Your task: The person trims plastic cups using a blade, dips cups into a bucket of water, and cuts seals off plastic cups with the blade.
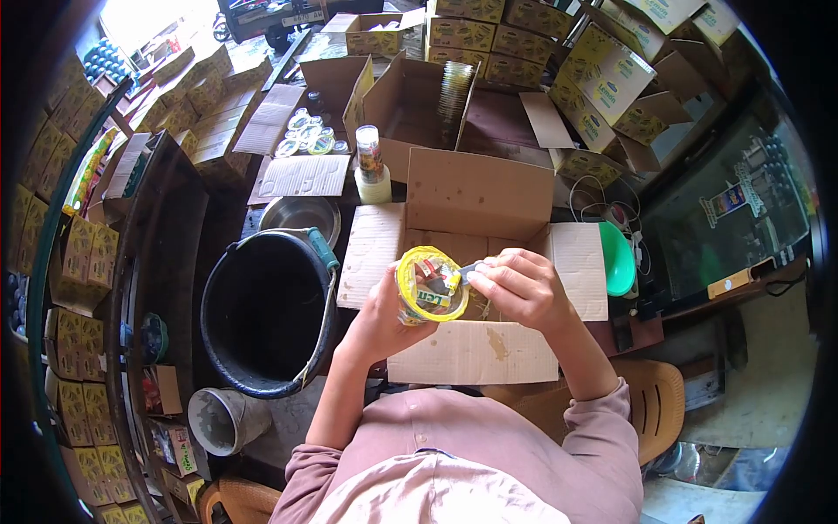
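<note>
My left hand (378,320) is wrapped around a plastic cup (422,299) with a bright yellow rim and a printed film lid, tilted so the top faces me. My right hand (525,290) pinches a small, thin grey blade-like tool (469,272) at the right side of the cup's rim. Its exact kind is hard to make out, as the fingers cover part of it. Both hands are above an open cardboard box (478,194) with its flaps folded outward.
A large black bucket (262,327) stands on the left, near a metal bowl (325,218). Behind are a stack of cups (368,157), several lidded cups (307,133) and a box with stacked clear lids (453,100). A green bowl (616,259) lies at right.
</note>
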